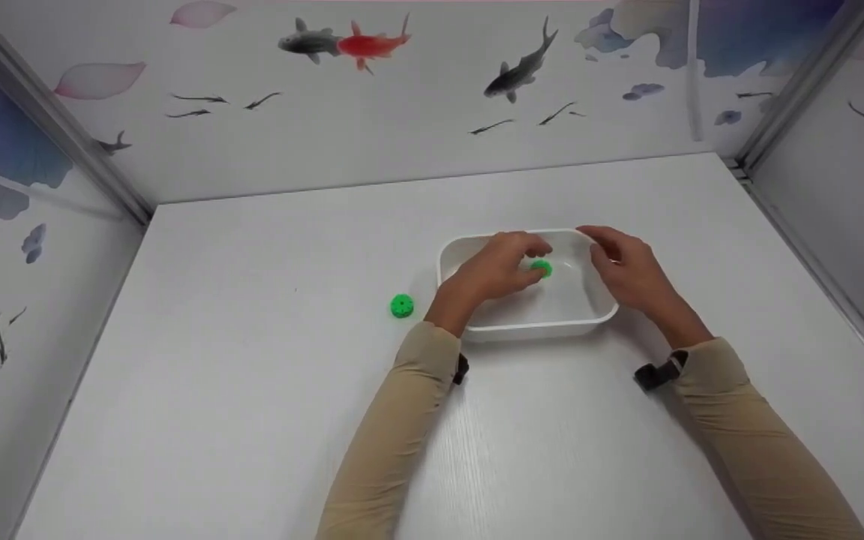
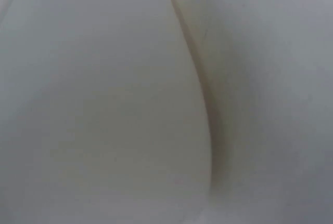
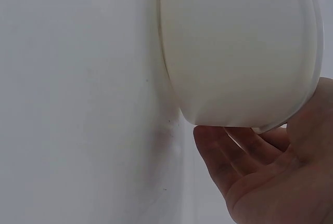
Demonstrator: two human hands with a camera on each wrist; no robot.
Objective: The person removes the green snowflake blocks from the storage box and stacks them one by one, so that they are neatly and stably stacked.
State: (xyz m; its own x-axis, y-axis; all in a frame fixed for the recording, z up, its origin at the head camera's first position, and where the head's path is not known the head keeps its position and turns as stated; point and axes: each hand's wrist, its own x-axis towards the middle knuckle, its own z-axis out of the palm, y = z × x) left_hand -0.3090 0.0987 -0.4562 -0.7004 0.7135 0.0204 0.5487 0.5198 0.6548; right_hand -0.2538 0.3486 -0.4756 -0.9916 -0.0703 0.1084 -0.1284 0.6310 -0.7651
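Observation:
My left hand [image 1: 503, 262] reaches over the left side of a white plastic tub [image 1: 529, 327], thumb and fingers spread apart. A small green ball [image 1: 543, 267] shows inside the tub, right by the left thumb tip and partly overlapped by it. At the tub's right end, my right hand [image 1: 631, 271] grips the rim; the right wrist view has its fingers [image 3: 213, 151] against the outer wall. On the table, just left of the tub, lies a second green ball [image 1: 402, 306] with holes in it. Only the tub's wall [image 2: 130, 99] and the tabletop fill the left wrist view.
The white table [image 1: 252, 375] is closed in by printed panels [image 1: 417, 105] with fish at the back and on both sides. Metal posts [image 1: 807, 82] stand at the back corners. Black straps [image 1: 657, 375] sit at the wrists.

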